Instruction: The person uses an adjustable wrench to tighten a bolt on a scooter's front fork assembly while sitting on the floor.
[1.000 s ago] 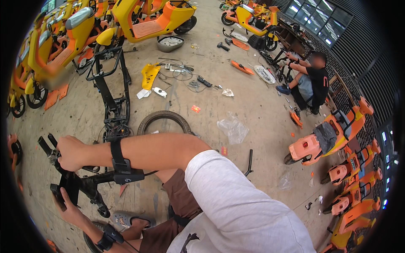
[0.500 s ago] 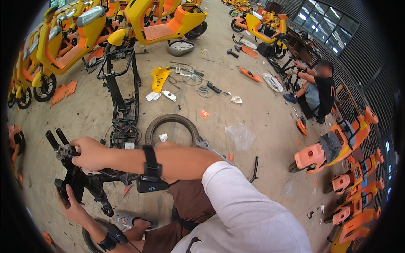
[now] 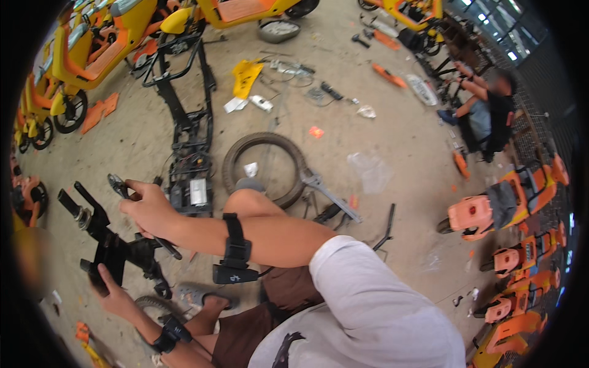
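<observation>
My right hand [image 3: 147, 208] is closed round a metal wrench [image 3: 118, 185], its jaw end poking out past my fingers and its dark handle below my palm. Just left of it is a black scooter front fork [image 3: 126, 251], tilted, with two tubes and a bare metal threaded collar [image 3: 84, 217] at its upper left. The wrench is apart from the collar. My left hand [image 3: 116, 300] grips the fork's black bracket [image 3: 98, 276] lower down, thumb on the near side and the other fingers hidden. A stripped black scooter frame [image 3: 184, 132] lies beyond my right hand.
A tire [image 3: 230, 162] and a large adjustable wrench [image 3: 334, 197] lie by my knee. Loose parts, including a yellow panel [image 3: 246, 78], are strewn across the concrete. Yellow scooters [image 3: 101, 58] stand at left, orange ones [image 3: 472, 214] at right. Another person [image 3: 494, 113] sits at far right.
My right hand has come away from the collar toward the right, with the wrench now showing in it. My left hand stays on the bracket. The view has shifted slightly.
</observation>
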The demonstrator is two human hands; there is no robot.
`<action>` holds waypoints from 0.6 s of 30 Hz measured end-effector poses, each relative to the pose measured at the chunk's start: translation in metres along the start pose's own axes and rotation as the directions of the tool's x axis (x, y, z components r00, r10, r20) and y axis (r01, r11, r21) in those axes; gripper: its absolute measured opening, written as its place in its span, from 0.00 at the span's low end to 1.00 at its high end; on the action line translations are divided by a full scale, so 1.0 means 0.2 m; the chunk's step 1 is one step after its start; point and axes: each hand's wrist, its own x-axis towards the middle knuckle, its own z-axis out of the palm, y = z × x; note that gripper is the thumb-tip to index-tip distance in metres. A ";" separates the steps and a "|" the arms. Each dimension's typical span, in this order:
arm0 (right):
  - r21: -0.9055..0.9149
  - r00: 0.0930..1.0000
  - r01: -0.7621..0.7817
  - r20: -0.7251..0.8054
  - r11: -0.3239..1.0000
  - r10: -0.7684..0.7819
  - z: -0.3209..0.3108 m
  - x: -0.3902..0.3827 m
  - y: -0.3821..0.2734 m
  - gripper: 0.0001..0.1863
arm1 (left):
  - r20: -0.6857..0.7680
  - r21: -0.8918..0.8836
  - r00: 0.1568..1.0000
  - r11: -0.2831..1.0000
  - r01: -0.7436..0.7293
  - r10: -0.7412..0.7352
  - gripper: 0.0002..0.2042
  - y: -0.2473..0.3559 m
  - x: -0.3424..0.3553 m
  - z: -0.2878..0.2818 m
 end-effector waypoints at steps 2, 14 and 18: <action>0.054 1.000 -0.009 -0.023 0.999 0.010 0.02 -0.01 0.02 0.24 | -0.005 -0.056 1.000 0.998 0.009 -0.009 0.27 0.00 -0.02 0.02; 0.600 0.965 0.120 -0.256 0.791 0.048 -0.11 -0.13 -0.28 0.09 | -0.058 0.160 0.998 0.987 -0.019 0.029 0.35 0.11 -0.14 0.03; 0.643 0.953 0.121 -0.289 0.756 0.094 -0.47 -0.22 -0.60 0.08 | -0.136 0.019 0.991 1.000 0.018 -0.016 0.33 0.06 -0.14 0.08</action>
